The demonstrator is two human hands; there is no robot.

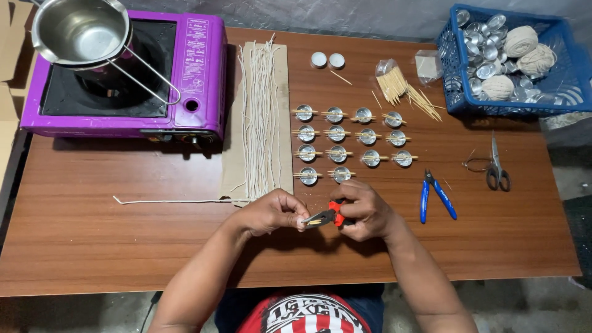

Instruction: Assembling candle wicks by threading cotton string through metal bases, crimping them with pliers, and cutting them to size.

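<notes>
My left hand (271, 211) pinches the end of a long white wick string (179, 200) that trails left across the table. My right hand (365, 209) grips red-handled pliers (327, 216) whose jaws meet the left hand's fingertips, where a small metal piece and thin sticks show. Just beyond my hands stand rows of small metal tealight cups (351, 137), each with toothpicks laid across and a wick between them.
A purple portable stove (185, 80) with a steel pot (80, 31) sits far left. Cut wicks (262, 117) lie on cardboard. Toothpicks (404, 89), blue cutters (436, 196), scissors (496, 169), and a blue basket (453, 68) of cups and twine balls are on the right.
</notes>
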